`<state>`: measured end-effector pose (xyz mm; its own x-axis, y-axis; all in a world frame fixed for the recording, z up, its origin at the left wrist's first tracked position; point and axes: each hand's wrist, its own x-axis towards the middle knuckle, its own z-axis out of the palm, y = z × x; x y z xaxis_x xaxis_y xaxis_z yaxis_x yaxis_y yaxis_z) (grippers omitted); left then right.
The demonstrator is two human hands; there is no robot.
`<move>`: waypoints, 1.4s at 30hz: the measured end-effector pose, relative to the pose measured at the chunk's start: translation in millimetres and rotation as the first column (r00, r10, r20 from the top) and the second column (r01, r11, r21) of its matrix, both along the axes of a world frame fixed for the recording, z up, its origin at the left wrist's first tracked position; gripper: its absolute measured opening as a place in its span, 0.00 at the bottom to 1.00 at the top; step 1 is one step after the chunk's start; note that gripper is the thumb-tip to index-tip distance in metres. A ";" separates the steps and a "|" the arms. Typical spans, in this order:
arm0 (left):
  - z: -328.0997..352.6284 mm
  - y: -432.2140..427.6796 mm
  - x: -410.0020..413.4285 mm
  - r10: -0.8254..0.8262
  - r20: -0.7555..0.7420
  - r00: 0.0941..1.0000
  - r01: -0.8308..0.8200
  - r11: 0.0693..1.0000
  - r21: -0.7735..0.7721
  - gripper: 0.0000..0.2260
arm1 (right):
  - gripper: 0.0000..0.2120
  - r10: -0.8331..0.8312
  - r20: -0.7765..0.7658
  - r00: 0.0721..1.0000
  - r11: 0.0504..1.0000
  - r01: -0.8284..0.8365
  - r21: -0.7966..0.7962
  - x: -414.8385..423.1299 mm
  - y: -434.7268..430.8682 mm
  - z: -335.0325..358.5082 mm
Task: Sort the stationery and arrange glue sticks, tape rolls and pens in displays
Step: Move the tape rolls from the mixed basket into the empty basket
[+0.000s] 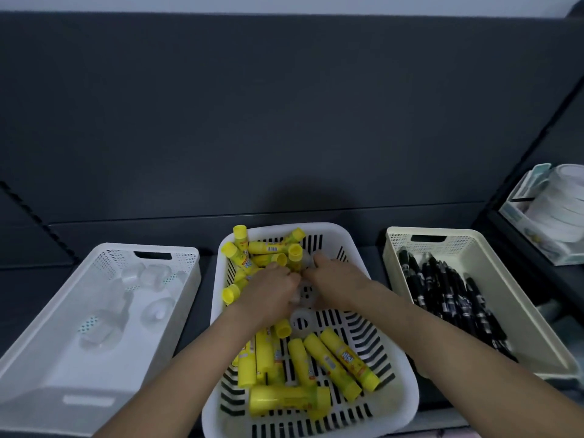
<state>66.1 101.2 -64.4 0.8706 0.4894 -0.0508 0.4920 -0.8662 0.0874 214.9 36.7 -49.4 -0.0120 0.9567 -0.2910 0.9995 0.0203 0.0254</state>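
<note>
A white slotted basket (392,371) in the middle holds several yellow glue sticks (347,358) and clear tape rolls (300,322). Both my hands are down in its far half. My left hand (271,289) lies with its fingers curled among the glue sticks; whatever is under them is hidden. My right hand (333,276) has thumb and fingers around a clear tape roll (308,260) by the far glue sticks. A white bin (38,368) on the left holds several clear tape rolls (156,309). A cream bin (543,336) on the right holds several black pens (448,292).
The three containers stand side by side on a dark shelf with a dark back panel (284,121). At the far right, a boxed stack of white tape rolls (556,213) sits on a neighbouring shelf. A dark gap separates each bin from the basket.
</note>
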 end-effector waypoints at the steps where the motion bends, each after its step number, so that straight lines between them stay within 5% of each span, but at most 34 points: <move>1: 0.5 1.2 -0.6 0.007 0.011 1.000 -0.007 1.000 -0.018 0.12 | 0.26 0.005 -0.010 1.000 1.000 -0.005 -0.004 0.6 -0.1 1.5; 8: 12.6 3.9 -12.8 0.152 0.278 0.949 -0.081 0.965 -0.250 0.17 | 0.18 -0.085 -0.152 0.985 0.991 0.100 0.093 8.9 -5.2 19.0; 12: 25.2 4.8 -15.0 0.202 0.286 0.937 -0.101 0.938 -0.330 0.17 | 0.19 -0.250 -0.432 0.866 0.917 0.355 0.181 21.2 -16.3 47.3; 17: 33.0 -8.1 8.0 -0.063 0.003 0.998 0.061 0.944 -0.325 0.17 | 0.20 -0.284 -0.928 0.242 0.758 0.649 -0.063 21.1 -26.3 47.0; 20: 32.8 -9.1 20.2 -0.151 -0.135 0.979 0.097 0.936 -0.340 0.24 | 0.18 -0.298 -0.947 -0.123 0.728 0.612 -0.309 19.5 -30.1 36.6; 22: 28.4 -10.7 23.0 -0.205 -0.247 0.947 0.107 0.927 -0.359 0.29 | 0.18 -0.294 -0.928 -0.228 0.708 0.601 -0.372 20.9 -33.4 33.7; 26: 24.2 -13.1 23.1 -0.227 -0.321 0.919 0.071 0.898 -0.434 0.29 | 0.17 -0.256 -0.905 -0.340 0.676 0.606 -0.419 26.0 -39.6 32.4; 31: 26.3 -20.2 28.5 -0.256 -0.420 0.871 0.092 0.924 -0.371 0.28 | 0.16 -0.244 -0.898 -0.365 0.681 0.595 -0.427 26.5 -42.2 34.9; 37: 21.2 -16.2 16.3 -0.087 -0.096 0.992 0.037 0.901 -0.432 0.17 | 0.16 -0.255 -0.872 -0.417 0.696 0.547 -0.465 20.7 -37.9 38.8; 42: 34.8 -7.4 -5.1 0.129 0.228 0.965 -0.020 0.904 -0.427 0.22 | 0.17 -0.214 -0.927 -0.309 0.714 0.598 -0.364 14.1 -30.0 38.7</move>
<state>61.0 93.8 -29.6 0.8439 0.5336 -0.0553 0.4691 -0.6840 0.5586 229.0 6.7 -10.7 0.3604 0.8796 -0.3105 -0.2775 -0.2168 -0.9360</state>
